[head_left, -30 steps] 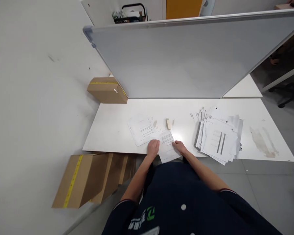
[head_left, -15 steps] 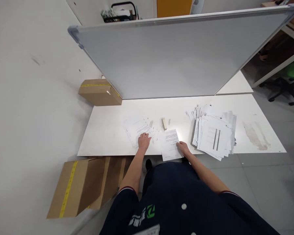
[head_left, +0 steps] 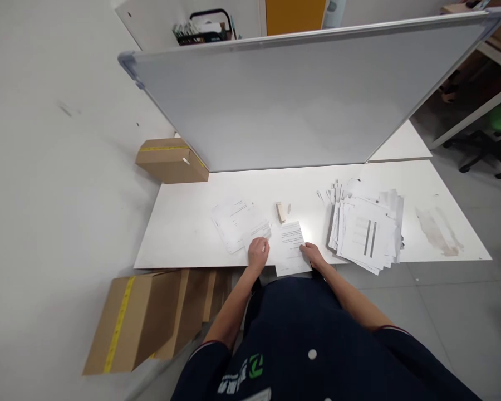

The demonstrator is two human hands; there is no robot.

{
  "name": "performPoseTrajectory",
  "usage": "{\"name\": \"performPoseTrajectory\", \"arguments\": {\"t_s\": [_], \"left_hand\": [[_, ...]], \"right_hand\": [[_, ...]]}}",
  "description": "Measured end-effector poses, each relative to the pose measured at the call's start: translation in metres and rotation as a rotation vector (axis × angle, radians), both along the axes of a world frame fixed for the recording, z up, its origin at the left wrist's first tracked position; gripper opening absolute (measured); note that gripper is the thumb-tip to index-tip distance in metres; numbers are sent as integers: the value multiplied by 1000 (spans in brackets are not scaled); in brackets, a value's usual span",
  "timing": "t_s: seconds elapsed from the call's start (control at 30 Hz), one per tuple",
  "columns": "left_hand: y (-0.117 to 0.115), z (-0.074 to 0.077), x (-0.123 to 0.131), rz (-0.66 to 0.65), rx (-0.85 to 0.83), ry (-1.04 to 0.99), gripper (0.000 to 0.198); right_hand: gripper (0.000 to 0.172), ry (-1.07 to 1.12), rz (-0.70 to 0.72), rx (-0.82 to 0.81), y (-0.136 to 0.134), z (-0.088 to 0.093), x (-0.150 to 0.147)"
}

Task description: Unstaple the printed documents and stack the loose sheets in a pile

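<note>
A printed paper sheet (head_left: pixel 290 234) lies partly past the table's front edge. My right hand (head_left: pixel 313 256) pinches its right edge between thumb and fingers. To its left, my left hand (head_left: pixel 259 253) is closed, fingers curled at the lower part of another printed sheet (head_left: pixel 259 228). The fingertips are partly hidden. That sheet overlaps more loose printed papers (head_left: pixel 229 223) farther left. Just beyond the right-hand sheet stands a small cream-coloured block-like object (head_left: pixel 280 212), its kind unclear.
An untidy paper stack (head_left: pixel 369 228) lies right of my hands, with small paper scraps by it. A large whiteboard (head_left: pixel 275 106) rises at the table's back. One cardboard box (head_left: pixel 171 161) sits at the back left; larger boxes (head_left: pixel 137 323) stand on the floor below.
My left hand has moved right and its fingers have curled, shifting a sheet rightward off the loose papers toward the other sheet. My right hand has stayed on its sheet.
</note>
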State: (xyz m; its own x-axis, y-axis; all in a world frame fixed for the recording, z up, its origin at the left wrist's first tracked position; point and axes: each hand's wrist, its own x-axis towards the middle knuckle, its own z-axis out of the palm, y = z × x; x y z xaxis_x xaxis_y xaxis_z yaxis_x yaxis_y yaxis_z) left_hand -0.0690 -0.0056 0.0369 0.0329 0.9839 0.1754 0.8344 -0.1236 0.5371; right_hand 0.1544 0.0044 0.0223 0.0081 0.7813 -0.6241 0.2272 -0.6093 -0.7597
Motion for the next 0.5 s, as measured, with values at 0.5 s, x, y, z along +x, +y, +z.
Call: {"name": "performPoseTrajectory", "arguments": {"t_s": [0.5], "left_hand": [[-37,-3,67,-512,-167,-224,17]], "right_hand": [[19,-251,190,161,-6,20,-13]]}}
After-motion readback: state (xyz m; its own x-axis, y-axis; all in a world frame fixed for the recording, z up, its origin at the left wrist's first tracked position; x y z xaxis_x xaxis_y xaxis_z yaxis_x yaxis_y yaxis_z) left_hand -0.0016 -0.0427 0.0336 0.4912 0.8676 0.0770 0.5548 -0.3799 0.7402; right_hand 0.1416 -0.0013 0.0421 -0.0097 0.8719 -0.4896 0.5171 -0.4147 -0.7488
